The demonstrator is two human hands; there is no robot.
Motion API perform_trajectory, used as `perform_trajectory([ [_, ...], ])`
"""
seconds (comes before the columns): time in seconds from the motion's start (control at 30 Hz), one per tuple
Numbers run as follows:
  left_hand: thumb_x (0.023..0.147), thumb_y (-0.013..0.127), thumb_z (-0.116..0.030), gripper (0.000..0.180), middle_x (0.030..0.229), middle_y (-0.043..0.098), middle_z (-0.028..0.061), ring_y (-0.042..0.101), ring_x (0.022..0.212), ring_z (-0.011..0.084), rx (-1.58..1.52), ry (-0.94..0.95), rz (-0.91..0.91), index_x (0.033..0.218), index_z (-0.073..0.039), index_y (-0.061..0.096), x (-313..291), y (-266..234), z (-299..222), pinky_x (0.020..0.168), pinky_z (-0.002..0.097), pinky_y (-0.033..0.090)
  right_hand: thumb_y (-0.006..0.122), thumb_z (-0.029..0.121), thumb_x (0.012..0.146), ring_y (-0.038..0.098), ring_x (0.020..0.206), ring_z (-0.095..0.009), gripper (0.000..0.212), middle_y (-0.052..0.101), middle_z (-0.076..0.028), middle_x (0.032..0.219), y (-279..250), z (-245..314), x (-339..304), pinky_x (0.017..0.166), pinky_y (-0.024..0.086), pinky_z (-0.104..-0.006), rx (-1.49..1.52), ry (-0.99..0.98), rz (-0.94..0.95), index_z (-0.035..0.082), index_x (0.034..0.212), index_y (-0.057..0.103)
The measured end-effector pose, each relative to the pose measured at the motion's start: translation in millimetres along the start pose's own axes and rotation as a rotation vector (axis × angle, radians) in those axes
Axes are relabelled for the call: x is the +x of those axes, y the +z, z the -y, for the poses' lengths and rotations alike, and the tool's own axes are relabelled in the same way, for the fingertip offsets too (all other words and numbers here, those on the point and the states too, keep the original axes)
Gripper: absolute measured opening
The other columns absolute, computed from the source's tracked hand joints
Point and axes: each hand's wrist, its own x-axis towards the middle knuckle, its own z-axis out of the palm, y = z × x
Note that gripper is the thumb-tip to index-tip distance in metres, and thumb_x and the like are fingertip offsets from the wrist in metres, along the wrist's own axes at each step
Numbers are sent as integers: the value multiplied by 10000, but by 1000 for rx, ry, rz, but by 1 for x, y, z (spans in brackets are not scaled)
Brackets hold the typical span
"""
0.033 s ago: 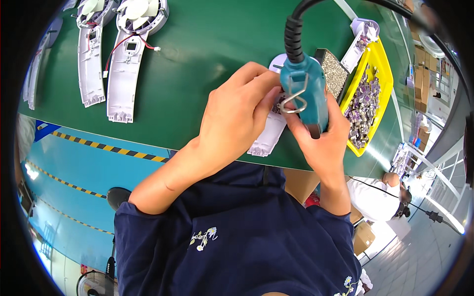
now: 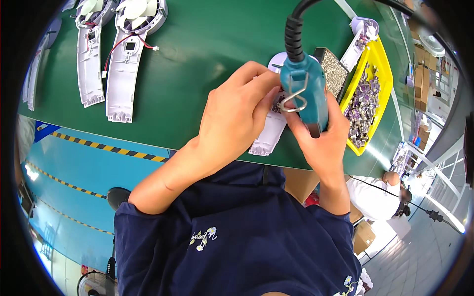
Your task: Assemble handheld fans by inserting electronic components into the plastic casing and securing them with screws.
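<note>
A teal electric screwdriver (image 2: 310, 98) with a wire hanging hook stands over the bench, its thick black cord rising from the top. My right hand (image 2: 321, 135) is wrapped round its near side. Beneath it lies a white plastic fan handle shell (image 2: 268, 135), partly covered by the tool and my hands. My left hand (image 2: 239, 106) is bent over this shell, fingers curled together close to the screwdriver's left side. Those fingertips are hidden behind the tool, so what they pinch, if anything, does not show. The screwdriver's tip is also out of sight.
A yellow tray (image 2: 384, 74) of small circuit parts (image 2: 364, 106) lies right, beside a dark box of screws (image 2: 334, 74) and another white shell (image 2: 351, 54). White fan shells (image 2: 121, 91) with fans and red-black wires lie left on the green bench (image 2: 197, 44). A person (image 2: 373, 200) sits right.
Almost nothing differs. The fan shells at the left and the shell under my hands sit very slightly higher in the picture; both hands and the screwdriver hold their places.
</note>
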Motion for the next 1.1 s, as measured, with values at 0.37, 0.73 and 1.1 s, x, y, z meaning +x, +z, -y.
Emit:
perform_trajectory([
  [0.37, 891, 638, 3, 134, 976, 650, 79, 675, 786, 325, 75, 101, -16, 1009, -50, 672, 1, 1, 3, 646, 404, 536, 809, -16, 705, 739, 903, -322, 499, 722, -141, 985, -2, -6, -2, 751, 562, -327, -7, -57, -24, 52, 1160, 617],
  [0.73, 853, 655, 5, 163, 1000, 627, 86, 673, 773, 317, 158, 127, 105, 1006, -44, 678, -2, -8, 3, 643, 406, 545, 817, 75, 768, 645, 754, -137, 441, 687, -91, 849, -2, 0, -2, 720, 514, -274, -85, -61, -22, 8, 1154, 615],
  [1.1, 768, 810, -48, 260, 992, 617, 81, 655, 727, 223, 118, -60, 258, 1019, -62, 743, 5, -8, -9, 670, 349, 546, 801, 205, 818, 661, 698, -141, 483, 720, -66, 880, -29, -6, 2, 619, 506, -245, 292, 74, -53, -7, 1207, 606],
])
